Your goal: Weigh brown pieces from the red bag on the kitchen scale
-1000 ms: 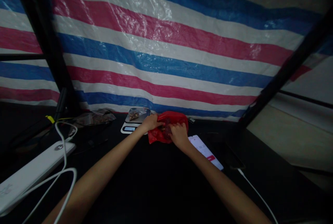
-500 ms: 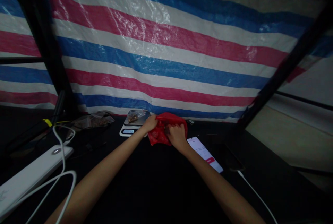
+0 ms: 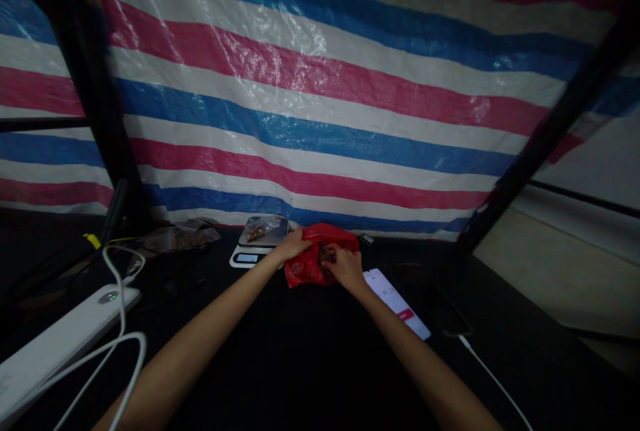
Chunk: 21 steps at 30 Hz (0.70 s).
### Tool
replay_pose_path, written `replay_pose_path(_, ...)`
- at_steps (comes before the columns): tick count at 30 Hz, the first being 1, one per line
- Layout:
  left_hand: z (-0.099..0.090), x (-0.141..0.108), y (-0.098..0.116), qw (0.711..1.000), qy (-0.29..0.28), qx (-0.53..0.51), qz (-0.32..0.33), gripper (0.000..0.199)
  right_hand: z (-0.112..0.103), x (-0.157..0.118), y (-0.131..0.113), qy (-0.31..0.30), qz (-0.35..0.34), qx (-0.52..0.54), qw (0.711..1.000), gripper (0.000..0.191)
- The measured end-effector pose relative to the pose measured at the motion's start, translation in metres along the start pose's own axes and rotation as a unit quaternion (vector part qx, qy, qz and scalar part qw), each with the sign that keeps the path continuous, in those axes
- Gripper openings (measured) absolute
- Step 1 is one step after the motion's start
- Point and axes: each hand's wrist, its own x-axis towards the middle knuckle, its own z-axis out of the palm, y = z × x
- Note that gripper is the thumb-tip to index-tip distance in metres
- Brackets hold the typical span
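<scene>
A red plastic bag lies on the dark table with its mouth open, and dark contents show inside. My left hand grips the bag's left rim. At the mouth of the bag, the fingers of my right hand are bent inward and pressed together; whatever they hold is too small and dim to name. Just left of the bag stands a kitchen scale with a lit display. On its plate rests a small clear bag of brownish pieces.
More clear bags with brown contents lie at the back left. A white power strip with white cables is at left. Right of my hand are a lit phone and a dark phone on a cable. A striped tarp hangs behind.
My right hand has shifted slightly, its fingers now bent at the bag's opening, where the dark contents show more. My left hand stays on the rim. The view has tilted a little.
</scene>
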Motion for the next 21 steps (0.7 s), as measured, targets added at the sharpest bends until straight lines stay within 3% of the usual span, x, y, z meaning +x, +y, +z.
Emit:
replay_pose_path(5, 0.004, 0.003, -0.006, 0.991, -0.062, -0.120, 0.017, 0.035, -0.003, -0.002, -0.002, -0.006, 0.000, -0.013, 1.000, 0.033)
replay_pose_path(9, 0.000, 0.004, -0.011, 0.992, -0.054, -0.111, 0.034, 0.033, -0.015, -0.006, -0.003, 0.026, -0.037, -0.073, 0.996, 0.032)
replay_pose_path(14, 0.000, 0.006, -0.021, 0.994, -0.036, -0.097, -0.029, 0.032, -0.026, -0.009, -0.009, 0.015, -0.068, -0.128, 0.989, 0.023)
replay_pose_path(21, 0.007, 0.008, -0.023, 0.966, -0.085, -0.240, -0.044, 0.030, -0.024, -0.008, -0.021, 0.028, -0.092, -0.142, 0.985, 0.023)
